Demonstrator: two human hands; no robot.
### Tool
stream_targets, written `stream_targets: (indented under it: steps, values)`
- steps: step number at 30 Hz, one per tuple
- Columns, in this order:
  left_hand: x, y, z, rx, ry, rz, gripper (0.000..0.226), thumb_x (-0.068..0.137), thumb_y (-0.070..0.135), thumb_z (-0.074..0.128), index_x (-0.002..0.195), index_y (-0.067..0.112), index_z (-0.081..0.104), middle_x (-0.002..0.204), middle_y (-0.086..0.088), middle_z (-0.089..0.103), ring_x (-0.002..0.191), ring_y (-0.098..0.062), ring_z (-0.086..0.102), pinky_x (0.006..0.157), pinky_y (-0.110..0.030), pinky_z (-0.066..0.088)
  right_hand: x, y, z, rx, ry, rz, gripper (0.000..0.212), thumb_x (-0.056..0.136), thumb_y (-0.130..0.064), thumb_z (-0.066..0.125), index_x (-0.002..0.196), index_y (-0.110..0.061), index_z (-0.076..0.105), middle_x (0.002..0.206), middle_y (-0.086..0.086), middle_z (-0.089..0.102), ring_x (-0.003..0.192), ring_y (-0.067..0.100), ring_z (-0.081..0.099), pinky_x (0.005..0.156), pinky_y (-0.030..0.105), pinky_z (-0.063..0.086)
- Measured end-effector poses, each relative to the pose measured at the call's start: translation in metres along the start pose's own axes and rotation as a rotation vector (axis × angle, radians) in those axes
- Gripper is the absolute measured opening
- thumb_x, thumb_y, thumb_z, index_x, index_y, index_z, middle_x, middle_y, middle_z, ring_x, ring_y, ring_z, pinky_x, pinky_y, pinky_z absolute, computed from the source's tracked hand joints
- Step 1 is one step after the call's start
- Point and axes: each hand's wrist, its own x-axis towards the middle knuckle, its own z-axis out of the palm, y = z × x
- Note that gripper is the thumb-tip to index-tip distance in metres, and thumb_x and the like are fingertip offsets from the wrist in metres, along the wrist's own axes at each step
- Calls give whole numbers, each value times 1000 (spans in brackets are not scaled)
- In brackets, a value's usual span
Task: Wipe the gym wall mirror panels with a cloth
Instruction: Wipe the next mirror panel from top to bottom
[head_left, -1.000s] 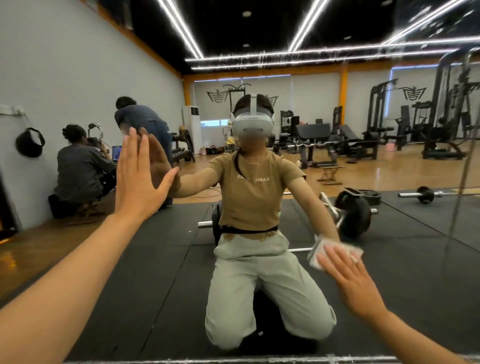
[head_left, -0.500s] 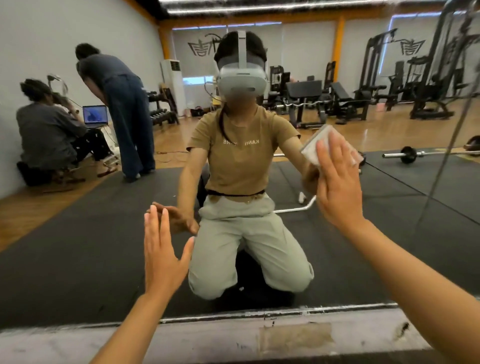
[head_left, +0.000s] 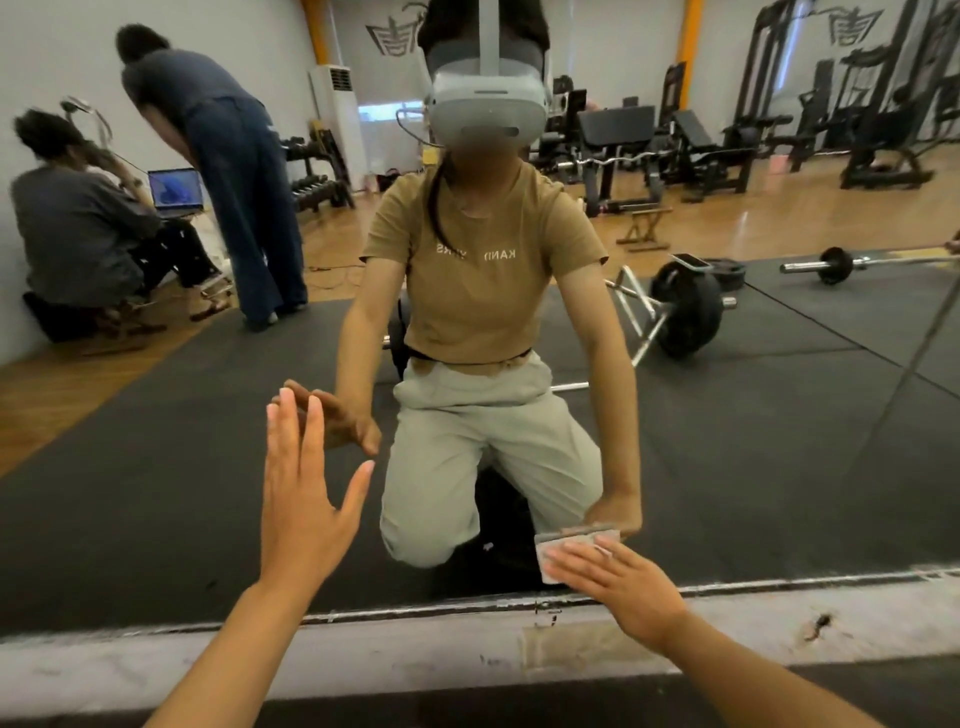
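The wall mirror panel (head_left: 156, 493) fills most of the view and reflects me kneeling in front of it. My left hand (head_left: 304, 499) lies flat against the glass at lower centre-left, fingers straight and pointing up. My right hand (head_left: 618, 587) presses a small folded white cloth (head_left: 558, 556) against the glass close to the mirror's bottom edge, fingers straight over it. Most of the cloth is hidden under my fingers.
A worn grey ledge (head_left: 415, 654) runs below the mirror's lower edge, with a tape patch and scuffs. A vertical seam (head_left: 914, 353) between panels slants at the right. The reflection shows two people at the left, a barbell and gym machines behind me.
My right hand has slid the cloth down the glass from shoulder height to the mirror's bottom edge. My left hand stays flat on the glass, low, after dropping from high left earlier.
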Motion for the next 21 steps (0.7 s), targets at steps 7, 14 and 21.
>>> stream_targets:
  steps: [7, 14, 21]
  values:
    - [0, -4, 2, -13, 32, 52, 85, 91, 55, 44, 159, 14, 12, 166, 7, -13, 153, -16, -10, 118, -49, 13, 80, 92, -130, 212, 755, 423, 66, 95, -11, 39, 157, -20, 19, 165, 0, 10, 152, 17, 10, 121, 42, 12]
    - [-1, -8, 3, 39, 52, 88, 83, 92, 50, 45, 158, 10, 15, 167, 1, -8, 153, -21, -5, 118, -45, 15, 148, 98, -190, 394, 1079, 701, 59, 97, 1, 41, 153, -13, 30, 164, 7, 18, 152, 23, 9, 120, 48, 13]
    - [-1, -17, 2, 135, 54, 149, 83, 93, 44, 49, 159, 17, 7, 167, -6, -4, 154, -24, -1, 118, -39, 16, 86, -26, -42, -150, 210, -118, 95, 79, -20, 57, 159, -18, 5, 167, 0, -3, 153, 20, -2, 122, 44, -11]
